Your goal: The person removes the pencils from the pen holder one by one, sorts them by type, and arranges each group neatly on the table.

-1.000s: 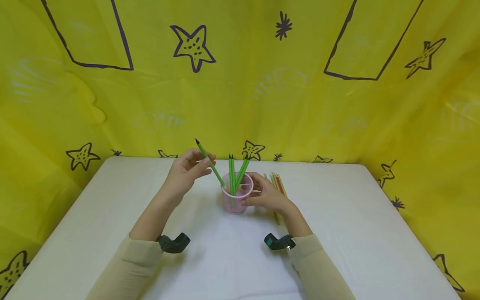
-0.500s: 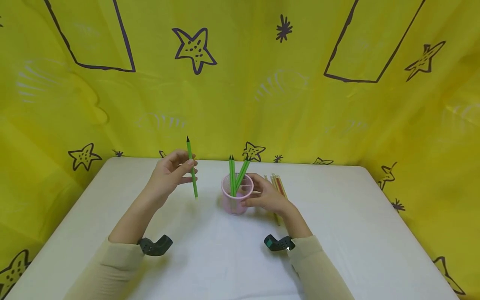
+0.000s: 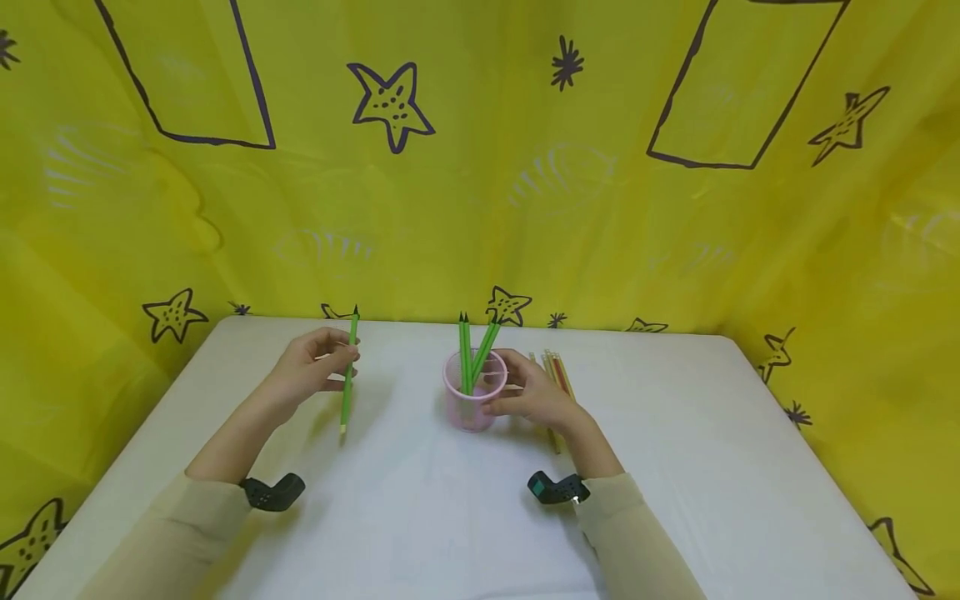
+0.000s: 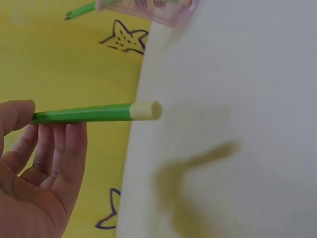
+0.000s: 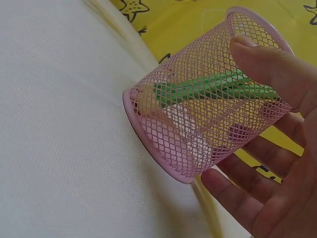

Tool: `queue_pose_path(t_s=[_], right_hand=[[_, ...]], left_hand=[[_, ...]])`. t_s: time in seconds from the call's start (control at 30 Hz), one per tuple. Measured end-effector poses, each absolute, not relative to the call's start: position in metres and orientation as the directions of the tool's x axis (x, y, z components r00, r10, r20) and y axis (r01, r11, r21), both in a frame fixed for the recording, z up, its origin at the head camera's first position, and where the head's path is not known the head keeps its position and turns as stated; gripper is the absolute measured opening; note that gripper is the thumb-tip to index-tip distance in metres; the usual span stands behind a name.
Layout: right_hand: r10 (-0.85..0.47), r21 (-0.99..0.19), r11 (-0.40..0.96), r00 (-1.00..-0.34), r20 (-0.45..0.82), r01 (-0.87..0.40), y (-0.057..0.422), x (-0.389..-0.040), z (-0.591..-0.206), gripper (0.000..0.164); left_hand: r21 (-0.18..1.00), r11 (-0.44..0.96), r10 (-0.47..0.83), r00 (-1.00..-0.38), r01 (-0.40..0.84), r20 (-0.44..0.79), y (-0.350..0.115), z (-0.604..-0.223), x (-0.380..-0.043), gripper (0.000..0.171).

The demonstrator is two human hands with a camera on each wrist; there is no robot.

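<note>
A green pencil (image 3: 347, 407) is pinched between the thumb and fingertips of my left hand (image 3: 309, 371). It stands nearly upright over the left part of the table, dark point up and pale end down. In the left wrist view that pale end (image 4: 146, 110) sticks out past the fingers, apart from the tabletop. My right hand (image 3: 538, 393) grips a pink mesh pencil cup (image 3: 470, 414) from its right side, thumb and fingers on opposite sides. Several green pencils (image 3: 466, 354) lean inside the cup, points up; the right wrist view shows their lower ends through the mesh.
Several yellowish and red-striped pencils (image 3: 559, 371) lie on the white table (image 3: 427, 517) just beyond my right hand, partly hidden by it. A yellow curtain with drawn starfish (image 3: 393, 104) closes off the back and sides. Each wrist wears a dark device (image 3: 273, 493).
My left hand has carried the green pencil leftward, away from the cup's rim, and lowered it toward the table. The pencil has turned more upright. My right hand stays at the cup.
</note>
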State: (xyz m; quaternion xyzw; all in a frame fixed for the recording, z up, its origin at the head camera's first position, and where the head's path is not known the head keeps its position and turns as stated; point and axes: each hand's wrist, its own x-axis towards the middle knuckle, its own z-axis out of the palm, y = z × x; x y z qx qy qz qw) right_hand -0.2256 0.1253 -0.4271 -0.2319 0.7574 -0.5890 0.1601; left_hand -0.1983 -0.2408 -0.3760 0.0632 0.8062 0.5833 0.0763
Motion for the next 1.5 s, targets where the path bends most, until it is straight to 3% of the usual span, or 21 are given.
queue_pose_path(t_s=[0.2,0.57,1.5], right_hand=[[-0.536,-0.964,0.212,-0.844,0.023,-0.161,0.126,-0.225,-0.426,0.08],[-0.534,-0.963,0.214,-0.845,0.024,-0.163,0.127,-0.226,-0.428,0.081],[-0.539,-0.961,0.209,-0.841,0.043,-0.182,0.127,-0.225,-0.428,0.079]], left_hand=[[0.919,0.39,0.183,-0.972,-0.063,-0.144,-0.245,-0.392,-0.21,0.04],[0.844,0.522,0.098,-0.974,-0.123,-0.203,-0.242,-0.414,-0.236,0.04],[0.691,0.716,0.029,-0.985,-0.098,-0.169,-0.245,-0.428,-0.247,0.045]])
